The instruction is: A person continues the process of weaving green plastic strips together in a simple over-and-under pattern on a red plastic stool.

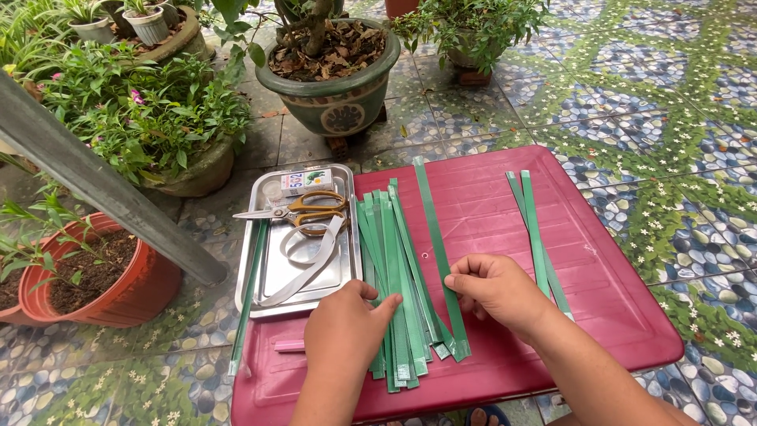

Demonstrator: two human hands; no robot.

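- Green plastic strips (398,268), flat, narrow and glossy, lie in a loose fanned bundle on a red plastic table (505,197); their near ends overlap unevenly close to the table's front edge.
- One single green strip (438,252) runs longer than the rest, from the far side of the table down to the right hand.
- The left hand (347,331) rests on the near end of the bundle, fingers curled down onto the strips; it presses them more than it grasps them.
- The right hand (493,288) is closed in a loose pinch, fingertips on the single strip at its near portion.
- A separate pair of green strips (536,229) lies well apart, on the right side of the table.
- A steel tray (260,292) sits on the table's left side and holds orange-handled scissors (303,211), a small box (306,181) and a grey-white curled band (307,252). One more green strip (251,292) lies along the tray's left edge.
- Potted plants (331,71) stand on the patterned tiled floor (670,118) beyond the table.
- Risk, slippage: the strips look smooth and springy, so a light pinch may let the single strip slide out or twist.
- Risk, scatter: if the left hand lifts or shifts, the fanned bundle may spread further, and the near ends could slide off the front edge.
- Risk, mix-up: the single strip touches the bundle near its lower end, so drawing it sideways could drag neighbouring strips out of order.
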